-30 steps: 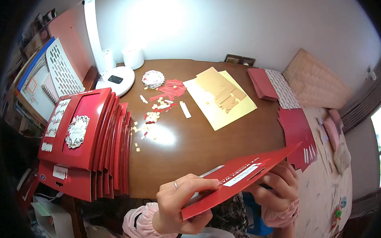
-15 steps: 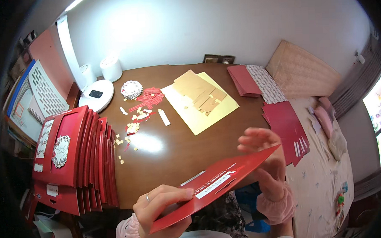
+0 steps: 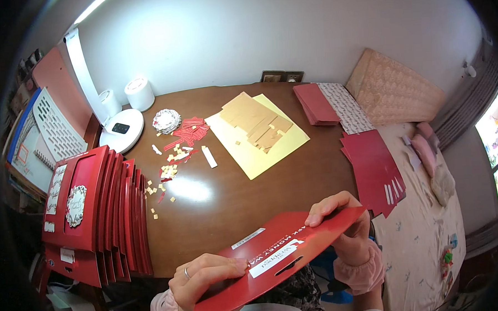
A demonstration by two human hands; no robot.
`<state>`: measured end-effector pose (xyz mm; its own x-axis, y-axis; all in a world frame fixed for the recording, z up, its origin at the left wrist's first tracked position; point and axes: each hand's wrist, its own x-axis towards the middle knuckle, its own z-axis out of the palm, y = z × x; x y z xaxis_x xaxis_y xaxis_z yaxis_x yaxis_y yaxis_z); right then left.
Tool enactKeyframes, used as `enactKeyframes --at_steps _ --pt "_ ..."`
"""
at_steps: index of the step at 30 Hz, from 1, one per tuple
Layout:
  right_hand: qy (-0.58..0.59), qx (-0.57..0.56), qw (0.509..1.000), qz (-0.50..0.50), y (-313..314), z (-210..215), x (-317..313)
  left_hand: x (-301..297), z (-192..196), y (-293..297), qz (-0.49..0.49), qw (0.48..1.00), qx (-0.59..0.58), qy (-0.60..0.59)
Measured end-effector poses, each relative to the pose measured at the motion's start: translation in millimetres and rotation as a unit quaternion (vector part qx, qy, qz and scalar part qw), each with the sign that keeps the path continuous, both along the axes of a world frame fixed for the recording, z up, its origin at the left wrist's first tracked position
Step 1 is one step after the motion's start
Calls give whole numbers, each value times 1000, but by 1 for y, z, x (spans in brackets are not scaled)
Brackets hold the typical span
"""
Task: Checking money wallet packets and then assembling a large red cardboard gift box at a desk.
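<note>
Close in front of me, a red cardboard folder [image 3: 288, 237] is held tilted, with white labels and a slot near its close edge. My left hand [image 3: 205, 279], with a ring on one finger, grips its left end, thumb on top and the other fingers partly hidden below. At the right end my right hand [image 3: 346, 226] pinches the board, fingertips on the printed face. To the left stands a thick row of similar red folders [image 3: 90, 201], the front one carrying a round floral label [image 3: 76, 206].
A white lamp [image 3: 126, 127] stands at the far left, near a stack of floral round cutouts [image 3: 167, 120], red strips [image 3: 191, 130] and small yellow squares [image 3: 169, 171]. Yellow and tan sheets [image 3: 243, 161] lie mid-table. Red sheets [image 3: 374, 164] with white strips overhang the right edge, beside a bed [image 3: 417, 242].
My right hand, earlier raised with fingers spread behind the folder, has come down and closed on its right end. The folder is slightly lower and its printed face shows more.
</note>
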<state>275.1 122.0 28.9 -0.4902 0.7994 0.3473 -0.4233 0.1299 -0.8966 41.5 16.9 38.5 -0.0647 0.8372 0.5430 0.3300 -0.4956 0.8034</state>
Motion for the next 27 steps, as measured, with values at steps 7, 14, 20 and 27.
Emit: enactKeyframes --at_steps 7,14,20,27 --pt "-5 20 1000 1 2 -2 -1 3 4 4 -2 1000 -1 3" --pt "21 81 994 -76 -3 -14 -2 5 9 -6 -33 996 -78 -28" --pt "-36 223 965 -132 -4 -15 1 8 5 0 -37 998 -33 -36" --pt "22 135 985 -108 0 -18 -4 19 3 -4 1 992 -53 -115"
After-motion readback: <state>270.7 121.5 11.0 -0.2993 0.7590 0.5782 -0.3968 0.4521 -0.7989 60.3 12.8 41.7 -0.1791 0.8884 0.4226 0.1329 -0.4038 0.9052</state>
